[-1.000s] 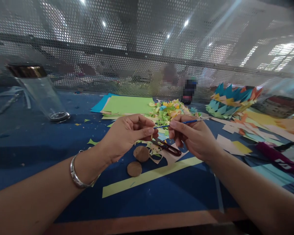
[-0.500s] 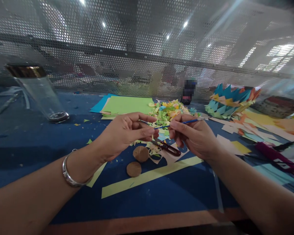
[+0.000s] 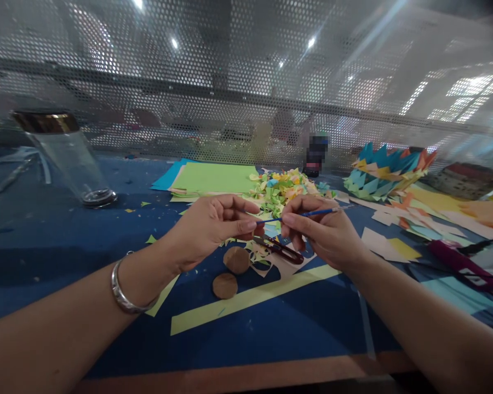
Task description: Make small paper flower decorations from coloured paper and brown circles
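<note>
A slim blue pen-like rod [image 3: 319,212] runs between my two hands, above the table. My left hand [image 3: 225,221] pinches its thin left end between thumb and fingers. My right hand [image 3: 316,221] grips it nearer the middle, and its pale, narrow tip sticks out to the right; I cannot make out its exact kind. Under the hands lie dark red thread snips [image 3: 287,253] on pale paper with holes cut in it. Two brown round discs [image 3: 224,286] rest below my left hand. A pale yellow-green paper strip [image 3: 246,302] slants across in front of them.
Behind the hands are a heap of paper scraps [image 3: 290,186] and stacked green sheets [image 3: 216,176]. A glass bottle [image 3: 68,158] stands left. To the right are a zigzag folded-paper piece [image 3: 388,171], loose paper and a magenta item with cables [image 3: 462,262]. A perforated screen [image 3: 230,71] closes the back.
My hands have shifted very slightly, and the rod lies a little lower and more level. Both hands keep hold of it. The things on the table are unmoved.
</note>
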A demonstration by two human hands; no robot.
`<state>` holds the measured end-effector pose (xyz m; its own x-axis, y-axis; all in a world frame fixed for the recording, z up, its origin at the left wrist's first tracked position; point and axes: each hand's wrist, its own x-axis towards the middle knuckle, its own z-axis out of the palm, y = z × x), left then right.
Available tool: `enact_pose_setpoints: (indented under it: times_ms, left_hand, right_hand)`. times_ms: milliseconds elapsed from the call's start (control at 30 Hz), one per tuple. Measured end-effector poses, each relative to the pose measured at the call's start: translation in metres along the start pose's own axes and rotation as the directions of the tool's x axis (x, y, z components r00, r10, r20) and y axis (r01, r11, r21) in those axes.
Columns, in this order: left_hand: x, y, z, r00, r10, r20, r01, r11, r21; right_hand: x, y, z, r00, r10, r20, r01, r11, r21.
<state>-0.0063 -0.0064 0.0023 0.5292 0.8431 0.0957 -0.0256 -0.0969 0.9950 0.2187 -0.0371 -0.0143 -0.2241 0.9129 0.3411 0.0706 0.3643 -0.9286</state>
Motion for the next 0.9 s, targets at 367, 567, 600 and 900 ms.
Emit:
enact_pose_setpoints:
  times_ms: [367, 567, 600, 900]
  left_hand:
    - [0.0008, -0.0031, 0.0002, 0.998, 0.056, -0.028, -0.054, 0.997, 0.057]
    - [0.0005, -0.0017, -0.0021, 1.000, -0.001, 0.022, 0.002, 0.998, -0.059]
    - [0.0001, -0.0010, -0.0025, 1.000, -0.009, 0.023, 0.010, 0.997, -0.077]
    - [-0.0020, 0.0019, -0.0025, 0.999, -0.030, 0.017, 0.032, 0.995, -0.096]
  right_hand:
    - [-0.0023, 0.0001, 0.0019, 1.000, 0.005, 0.004, -0.005, 0.996, -0.085]
    - [-0.0024, -0.0002, 0.0017, 1.000, 0.013, 0.003, -0.012, 0.996, -0.093]
    - [-0.0025, -0.0007, 0.0018, 1.000, 0.013, 0.002, -0.012, 0.995, -0.095]
    - [-0.0030, -0.0021, 0.0033, 1.000, 0.001, 0.004, 0.000, 0.997, -0.079]
